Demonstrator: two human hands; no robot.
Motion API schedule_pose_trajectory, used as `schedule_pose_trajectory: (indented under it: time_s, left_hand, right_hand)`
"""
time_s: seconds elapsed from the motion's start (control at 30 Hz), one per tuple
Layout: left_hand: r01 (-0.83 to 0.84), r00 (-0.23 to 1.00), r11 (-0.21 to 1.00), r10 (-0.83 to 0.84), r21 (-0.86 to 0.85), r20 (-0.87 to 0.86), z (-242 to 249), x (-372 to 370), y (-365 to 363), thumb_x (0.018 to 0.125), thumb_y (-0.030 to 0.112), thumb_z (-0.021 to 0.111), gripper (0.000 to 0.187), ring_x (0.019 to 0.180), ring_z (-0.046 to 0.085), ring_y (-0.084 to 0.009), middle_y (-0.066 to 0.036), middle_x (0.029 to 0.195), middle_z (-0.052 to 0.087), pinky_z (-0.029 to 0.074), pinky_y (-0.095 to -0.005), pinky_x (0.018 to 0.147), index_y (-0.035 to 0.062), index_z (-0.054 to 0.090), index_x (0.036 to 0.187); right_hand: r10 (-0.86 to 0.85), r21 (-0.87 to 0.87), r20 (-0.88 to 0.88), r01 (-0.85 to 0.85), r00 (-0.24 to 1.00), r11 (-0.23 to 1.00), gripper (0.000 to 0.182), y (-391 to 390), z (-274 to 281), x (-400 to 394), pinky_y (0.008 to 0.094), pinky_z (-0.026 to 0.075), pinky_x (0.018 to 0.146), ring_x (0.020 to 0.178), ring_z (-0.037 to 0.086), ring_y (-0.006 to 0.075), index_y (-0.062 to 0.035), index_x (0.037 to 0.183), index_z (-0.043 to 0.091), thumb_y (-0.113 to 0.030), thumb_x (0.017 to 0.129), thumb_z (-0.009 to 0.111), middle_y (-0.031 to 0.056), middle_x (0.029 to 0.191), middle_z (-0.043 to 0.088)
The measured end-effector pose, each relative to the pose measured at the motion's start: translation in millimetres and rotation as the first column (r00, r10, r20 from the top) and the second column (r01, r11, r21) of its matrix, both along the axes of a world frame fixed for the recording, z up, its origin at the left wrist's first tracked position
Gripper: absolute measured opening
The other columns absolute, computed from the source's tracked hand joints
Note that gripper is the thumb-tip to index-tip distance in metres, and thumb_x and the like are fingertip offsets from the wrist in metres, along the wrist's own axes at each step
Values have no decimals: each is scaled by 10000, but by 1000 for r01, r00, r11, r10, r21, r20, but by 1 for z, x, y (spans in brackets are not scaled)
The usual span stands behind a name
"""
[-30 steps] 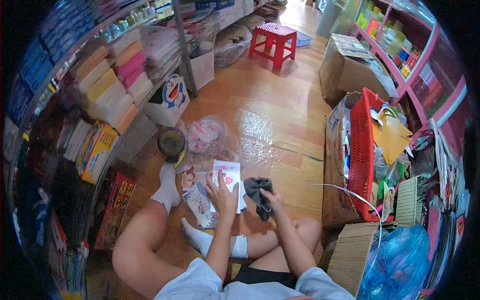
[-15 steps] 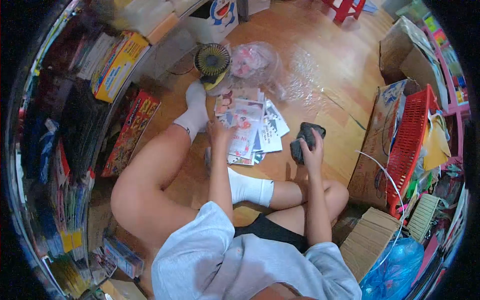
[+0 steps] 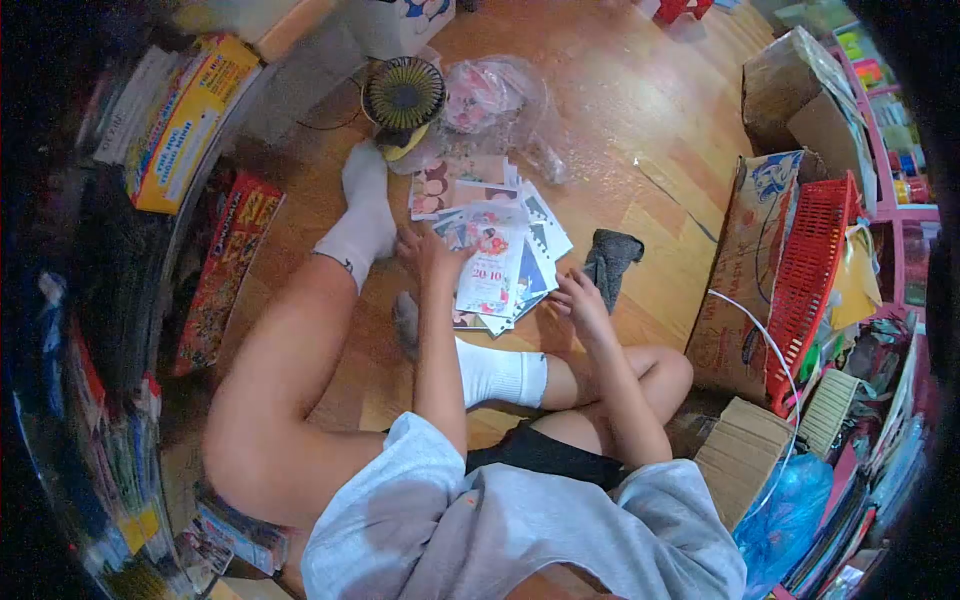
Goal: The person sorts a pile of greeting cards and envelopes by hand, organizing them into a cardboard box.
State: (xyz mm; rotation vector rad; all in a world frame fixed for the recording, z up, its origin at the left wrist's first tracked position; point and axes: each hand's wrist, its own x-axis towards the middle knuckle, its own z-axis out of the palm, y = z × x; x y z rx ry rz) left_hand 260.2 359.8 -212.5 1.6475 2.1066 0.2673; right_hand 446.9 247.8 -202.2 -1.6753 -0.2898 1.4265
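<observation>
A loose pile of printed cards [image 3: 535, 270] lies on the wooden floor between my legs. On top is a white card [image 3: 490, 272] with red flowers and "20-10" on it. My left hand [image 3: 432, 255] rests at the pile's left edge, its fingers spread and its thumb side over the top card. Just off the lower right edge of the pile is my right hand [image 3: 585, 303], fingers apart and holding nothing. Beyond it, a crumpled dark grey cloth [image 3: 612, 262] lies on the floor, apart from the hand.
A small round fan [image 3: 404, 95] and a clear plastic bag [image 3: 490, 95] with pink contents stand past the cards. Shelves of boxes and books line the left. Cardboard boxes [image 3: 735, 270], a red plastic basket [image 3: 812, 285] and a blue bag [image 3: 785, 520] crowd the right.
My right hand has let go of the dark cloth and moved left towards the cards. The cloth stays on the floor. The top card lies slightly further right on the pile.
</observation>
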Motion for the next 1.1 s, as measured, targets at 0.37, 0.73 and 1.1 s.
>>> schedule_pose_trajectory:
  time_s: [0.37,0.73,1.1]
  left_hand:
    - [266,846,945,-324,193,422,-23,23,2,530,221,719,764,980,393,-336,-202,1036,420,307,-407,845,60,331,1167]
    - [44,974,986,-78,162,211,-25,27,0,483,248,752,802,954,419,-353,-234,1009,439,356,-384,801,-65,327,1087]
    - [40,663,978,127,-204,737,-35,10,1,518,124,744,625,816,549,-222,-153,924,549,438,-299,688,-55,422,1024]
  right_hand:
    - [-238,235,-35,239,971,942,622,59,-2,-6,185,406,568,640,495,101,31,1225,216,-62,720,569,52,818,497]
    - [165,11,331,-179,929,984,420,21,-23,-8,231,412,640,755,521,105,51,1011,434,-12,641,622,85,834,567]
    - [103,107,346,-149,933,983,363,25,-36,-10,219,378,527,631,526,114,53,952,478,-57,646,639,63,766,563]
